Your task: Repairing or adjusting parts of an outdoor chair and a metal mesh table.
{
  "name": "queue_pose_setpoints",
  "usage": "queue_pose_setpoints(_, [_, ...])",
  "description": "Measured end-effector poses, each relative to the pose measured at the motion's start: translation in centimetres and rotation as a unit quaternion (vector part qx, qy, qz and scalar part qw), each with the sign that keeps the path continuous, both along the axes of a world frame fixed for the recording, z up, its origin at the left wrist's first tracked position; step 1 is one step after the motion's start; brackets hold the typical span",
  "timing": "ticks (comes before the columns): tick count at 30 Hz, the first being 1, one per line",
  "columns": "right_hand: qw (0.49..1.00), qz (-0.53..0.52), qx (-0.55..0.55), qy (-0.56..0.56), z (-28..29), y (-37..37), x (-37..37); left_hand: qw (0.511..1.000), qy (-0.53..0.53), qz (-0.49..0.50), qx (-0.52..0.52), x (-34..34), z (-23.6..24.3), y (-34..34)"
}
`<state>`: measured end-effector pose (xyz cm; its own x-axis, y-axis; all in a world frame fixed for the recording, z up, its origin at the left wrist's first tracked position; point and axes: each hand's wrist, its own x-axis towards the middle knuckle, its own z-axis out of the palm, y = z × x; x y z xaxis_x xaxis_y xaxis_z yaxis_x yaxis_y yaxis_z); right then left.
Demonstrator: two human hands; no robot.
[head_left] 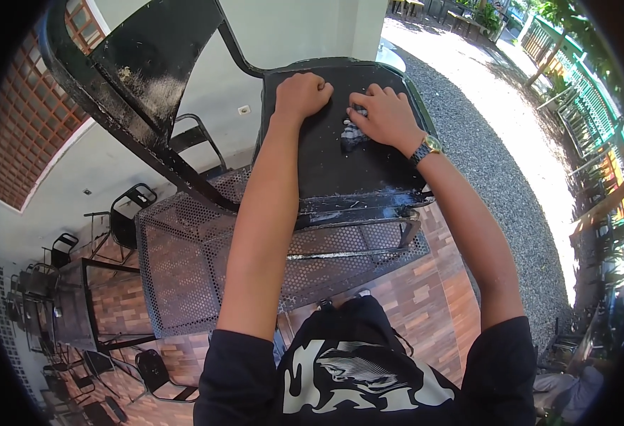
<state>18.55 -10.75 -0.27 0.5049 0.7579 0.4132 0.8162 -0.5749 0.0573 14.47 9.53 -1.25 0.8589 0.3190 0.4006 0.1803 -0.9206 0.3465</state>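
r grip [390,119] curled over cloth [352,133] on blk seat [333,170].

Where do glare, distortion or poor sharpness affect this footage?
Head view: the sunlit ground at right is washed out nearly white; head view: the glossy chair back carries a pale glare patch; head view: the window grille bends near the dark rim; head view: far chairs look dim and indistinct, while the left hand and right hand read clearly.
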Motion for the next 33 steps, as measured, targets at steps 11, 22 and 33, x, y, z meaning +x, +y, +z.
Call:
queue_pose_setpoints(11, [1.000,-0.024,0.005,-0.006,-0.3,-0.7,1.7,1.000,0.011,-0.001,-0.009,-0.1,0.1,-0.2])
queue_pose_setpoints(22, [0.999,-0.035,-0.015,0.017,0.3,0.9,2.9,1.000,-0.004,-0.007,-0.004,0.0,-0.3,0.1])
queue_pose_setpoints(33, [0.999,0.025,-0.018,-0.014,-0.2,0.9,4.9,1.000,-0.017,-0.010,0.003,-0.2,-0.3,-0.4])
